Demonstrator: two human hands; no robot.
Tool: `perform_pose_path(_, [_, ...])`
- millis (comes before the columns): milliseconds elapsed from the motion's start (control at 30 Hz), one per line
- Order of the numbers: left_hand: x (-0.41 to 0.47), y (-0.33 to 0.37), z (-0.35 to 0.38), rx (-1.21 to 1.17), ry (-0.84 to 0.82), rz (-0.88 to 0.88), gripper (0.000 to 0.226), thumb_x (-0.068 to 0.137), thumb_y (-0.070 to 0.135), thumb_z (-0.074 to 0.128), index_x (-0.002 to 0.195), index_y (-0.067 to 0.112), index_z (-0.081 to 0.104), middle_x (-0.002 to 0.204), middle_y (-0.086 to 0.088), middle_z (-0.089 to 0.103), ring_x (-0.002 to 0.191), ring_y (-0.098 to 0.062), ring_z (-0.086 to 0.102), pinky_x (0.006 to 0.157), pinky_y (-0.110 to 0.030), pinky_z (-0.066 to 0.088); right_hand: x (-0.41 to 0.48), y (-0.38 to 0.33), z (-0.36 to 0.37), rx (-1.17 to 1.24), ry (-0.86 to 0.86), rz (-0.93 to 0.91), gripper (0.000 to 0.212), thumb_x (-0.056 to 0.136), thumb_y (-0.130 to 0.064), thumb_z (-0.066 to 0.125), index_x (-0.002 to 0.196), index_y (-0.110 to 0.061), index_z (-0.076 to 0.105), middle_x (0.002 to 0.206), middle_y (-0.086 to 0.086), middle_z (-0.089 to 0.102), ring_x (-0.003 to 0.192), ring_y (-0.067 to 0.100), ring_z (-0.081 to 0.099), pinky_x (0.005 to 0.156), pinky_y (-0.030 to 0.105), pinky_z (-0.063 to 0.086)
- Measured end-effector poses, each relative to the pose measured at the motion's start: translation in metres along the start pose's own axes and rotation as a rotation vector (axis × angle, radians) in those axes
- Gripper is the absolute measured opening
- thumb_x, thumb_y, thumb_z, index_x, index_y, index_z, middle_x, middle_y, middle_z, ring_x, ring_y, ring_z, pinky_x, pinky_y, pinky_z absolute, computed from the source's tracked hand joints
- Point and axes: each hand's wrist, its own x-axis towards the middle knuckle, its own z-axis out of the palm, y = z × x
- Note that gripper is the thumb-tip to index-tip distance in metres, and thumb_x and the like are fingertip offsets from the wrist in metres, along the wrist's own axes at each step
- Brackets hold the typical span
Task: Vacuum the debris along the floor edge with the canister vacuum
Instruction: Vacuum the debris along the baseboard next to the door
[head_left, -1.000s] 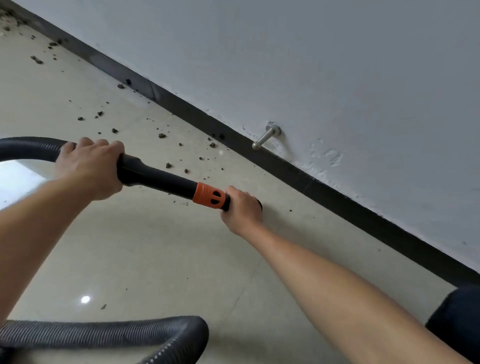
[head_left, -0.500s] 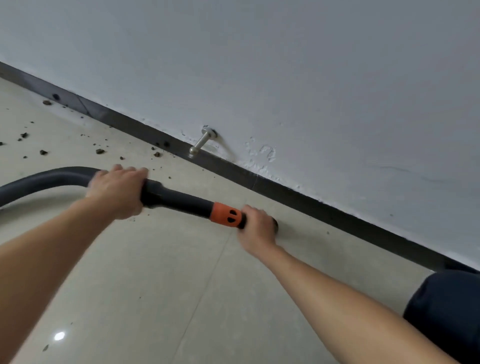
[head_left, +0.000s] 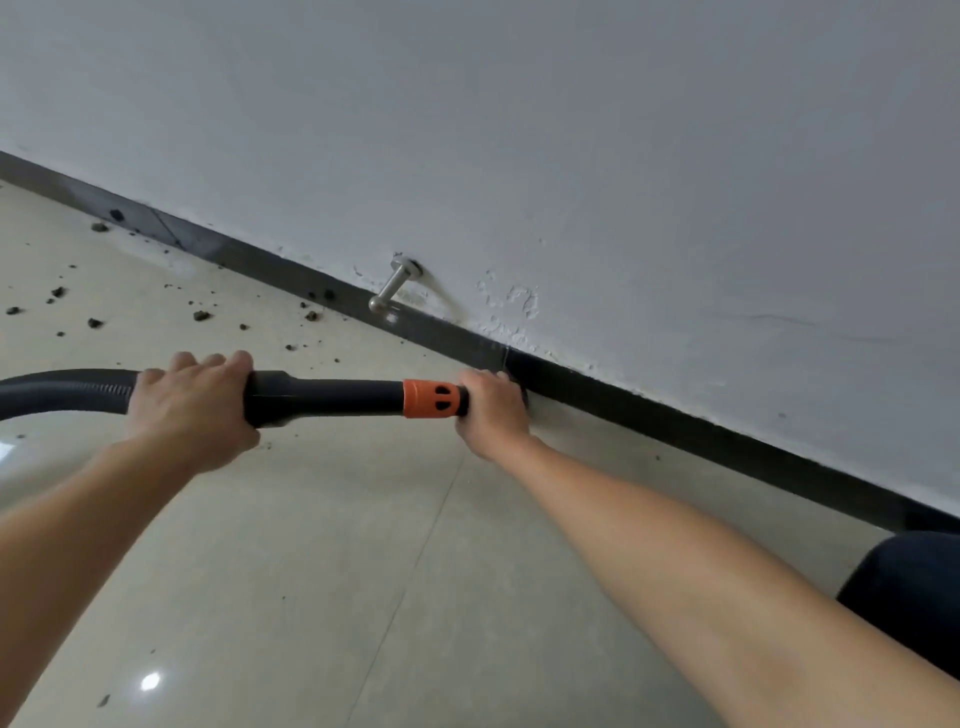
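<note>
Since the earlier frame, the vacuum wand (head_left: 322, 397) has been swinging from a downward slant to a nearly level line across the view, and its front end has been closing on the skirting board (head_left: 675, 421). The left hand (head_left: 192, 410) is gripping from above where the ribbed hose (head_left: 62, 389) joins the rigid black tube, its fingers (head_left: 210, 361) curling over the top. The right hand (head_left: 493, 413) is clenching the front section just beyond the orange collar (head_left: 434, 398), knuckles facing the camera. The nozzle tip is lying hidden behind this hand; it appears to be meeting the junction of the floor (head_left: 363, 571) and the skirting board, though contact cannot be confirmed. The debris (head_left: 200, 315), in dark crumbs of mixed size, is lying scattered on the pale tiles to the left of the wand, some pieces close against the skirting. A metal door stop (head_left: 392, 288) is projecting from the white wall (head_left: 623, 156) just above the skirting, between the debris and the right hand. Flaking paint is showing beside it. A dark garment (head_left: 914, 587) is occupying the lower right corner, and a light reflection (head_left: 150, 680) is glinting on the tiles at lower left.
</note>
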Motion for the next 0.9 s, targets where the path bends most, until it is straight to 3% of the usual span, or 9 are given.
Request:
perform_pose_path(100, [0.01,0.002,-0.004,-0.057,0.018,-0.025,0.037,0.074,0.029,0.073,0.096,0.027,0.043,0.085,0.004,0.053,0.087,-0.021,0.044,0.085,-0.042,0.04,0.017,-0.001,-0.011,0.031,-0.025,0.037,0.019,0.08,-0.007,0.058,0.097,-0.012,0.055,0.096,0.01,0.061,0.09,0.03,0.051,0.07,0.034,0.036])
perform_pose_path(200, [0.012,0.003,0.0,-0.072,-0.003,0.004,0.041,0.068,0.028,0.078,0.088,0.03,0.042,0.078,0.006,0.05,0.083,-0.021,0.042,0.083,-0.043,0.044,-0.008,0.004,-0.006,0.009,0.004,0.021,0.017,0.079,-0.009,0.059,0.094,-0.014,0.056,0.093,0.009,0.062,0.089,0.03,0.053,0.069,0.033,0.032])
perform_pose_path(300, [0.004,0.045,0.004,-0.019,-0.028,0.148,0.036,0.074,0.038,0.072,0.093,0.034,0.041,0.086,0.011,0.051,0.086,-0.015,0.042,0.082,-0.034,0.038,-0.061,0.044,-0.009,-0.029,0.105,0.083,0.015,0.077,-0.008,0.06,0.086,-0.017,0.052,0.085,0.006,0.061,0.083,0.028,0.052,0.069,0.034,0.031])
perform_pose_path(433, [-0.008,0.127,0.011,-0.108,-0.093,0.411,0.035,0.08,0.038,0.068,0.104,0.034,0.042,0.094,0.013,0.052,0.09,-0.011,0.044,0.084,-0.029,0.034,-0.118,0.125,-0.029,-0.127,0.284,0.301,0.023,0.065,-0.004,0.065,0.074,-0.018,0.049,0.073,0.004,0.058,0.074,0.03,0.052,0.07,0.038,0.042])
perform_pose_path(567, [-0.003,0.18,0.003,-0.105,-0.076,0.512,0.039,0.079,0.037,0.068,0.107,0.028,0.043,0.101,0.008,0.055,0.096,-0.016,0.049,0.085,-0.029,0.035,-0.139,0.163,-0.046,-0.14,0.392,0.402,0.024,0.064,0.001,0.069,0.073,-0.015,0.054,0.074,0.003,0.057,0.075,0.028,0.051,0.076,0.04,0.043])
perform_pose_path(667, [0.002,0.175,-0.001,-0.125,-0.053,0.493,0.039,0.079,0.036,0.069,0.107,0.027,0.044,0.1,0.008,0.055,0.093,-0.016,0.048,0.08,-0.028,0.033,-0.126,0.161,-0.047,-0.064,0.442,0.362,0.025,0.061,0.005,0.068,0.072,-0.012,0.054,0.071,0.005,0.055,0.071,0.026,0.045,0.069,0.037,0.04])
perform_pose_path(767, [-0.002,0.136,0.001,-0.137,-0.049,0.408,0.037,0.079,0.034,0.07,0.104,0.028,0.043,0.094,0.009,0.054,0.088,-0.013,0.046,0.077,-0.027,0.031,-0.098,0.134,-0.033,0.011,0.411,0.26,0.023,0.062,0.005,0.065,0.072,-0.012,0.052,0.071,0.006,0.054,0.071,0.021,0.038,0.066,0.031,0.028])
perform_pose_path(900, [-0.014,0.056,0.003,-0.139,-0.055,0.218,0.036,0.075,0.026,0.073,0.099,0.026,0.047,0.088,0.006,0.053,0.086,-0.017,0.045,0.076,-0.03,0.03,-0.049,0.067,-0.003,0.041,0.243,0.103,0.019,0.066,0.0,0.064,0.078,-0.011,0.054,0.078,0.008,0.057,0.077,0.029,0.048,0.07,0.035,0.037])
